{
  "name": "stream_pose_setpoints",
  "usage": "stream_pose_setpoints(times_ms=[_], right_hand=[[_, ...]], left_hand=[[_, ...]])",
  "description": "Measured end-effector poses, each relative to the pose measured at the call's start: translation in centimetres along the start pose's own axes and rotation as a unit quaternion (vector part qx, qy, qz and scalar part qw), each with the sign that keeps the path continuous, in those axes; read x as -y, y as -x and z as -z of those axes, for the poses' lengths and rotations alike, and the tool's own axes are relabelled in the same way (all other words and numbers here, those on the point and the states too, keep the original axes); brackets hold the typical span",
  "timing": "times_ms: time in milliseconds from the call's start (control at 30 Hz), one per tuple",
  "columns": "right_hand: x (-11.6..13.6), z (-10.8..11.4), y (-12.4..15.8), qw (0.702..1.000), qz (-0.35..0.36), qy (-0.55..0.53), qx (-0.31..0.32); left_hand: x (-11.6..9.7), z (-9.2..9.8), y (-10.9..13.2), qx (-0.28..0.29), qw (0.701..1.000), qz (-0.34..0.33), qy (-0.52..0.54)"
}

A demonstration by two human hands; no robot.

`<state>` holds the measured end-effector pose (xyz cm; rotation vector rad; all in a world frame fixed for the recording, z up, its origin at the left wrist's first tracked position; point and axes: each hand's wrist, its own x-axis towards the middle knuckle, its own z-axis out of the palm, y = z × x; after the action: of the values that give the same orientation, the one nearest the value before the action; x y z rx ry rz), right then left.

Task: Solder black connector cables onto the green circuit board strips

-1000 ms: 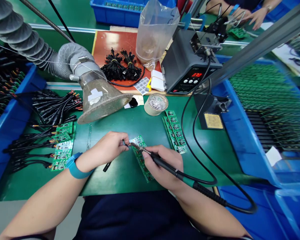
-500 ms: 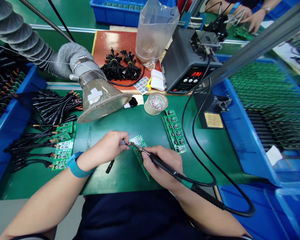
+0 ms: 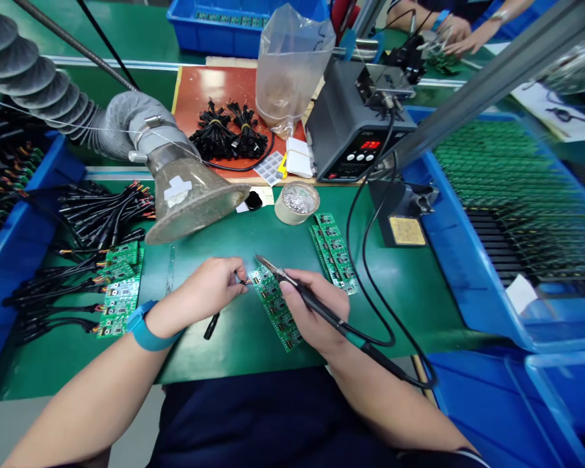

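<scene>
On the green table, mid-front, a circuit bd lies at a slant btwn the person's two hands. L hand, w/ a blue band on its wrist, has a narrow grip: thumb + fingertips pinch a thin wire lead at the bd's far L corner. A black plug lies just below that hand; its link to the lead is hidden. R hand has its grip closed round a soldering iron, held like a pen; the tip pts up-L, just past the bd's far edge & apart from the lead. R of the bd, nr it, lie two more bds, side by side. Over L, finished-looking rows of bds w/ cables sit nr a blue bin. Beyond the bd: a round tub of shiny bits, an extractor hood to its L, & a soldering stn w/ a lit red display.
</scene>
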<state>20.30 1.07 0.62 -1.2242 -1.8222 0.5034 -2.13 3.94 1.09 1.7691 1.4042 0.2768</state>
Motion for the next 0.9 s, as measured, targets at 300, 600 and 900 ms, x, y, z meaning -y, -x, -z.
stream_pose_setpoints(times_ms=[300, 600, 900], right_hand=[[-1.9, -1.9, 0.7, 0.996, 0.074, -0.006, 0.050], [-2.8, -2.6, 0.6, 0.992, 0.119, 0.017, 0.032], [-2.8, -2.7, 0.4, 0.989, 0.138, 0.018, 0.051]], left_hand=[[-0.3, -1.2, 1.1, -0.083, 0.969, -0.114, -0.204], [0.9, -2.7, 1.7, -0.173, 0.947, -0.184, -0.196], [1.1, -3.1, 1.4, -0.160, 0.941, -0.187, -0.231]])
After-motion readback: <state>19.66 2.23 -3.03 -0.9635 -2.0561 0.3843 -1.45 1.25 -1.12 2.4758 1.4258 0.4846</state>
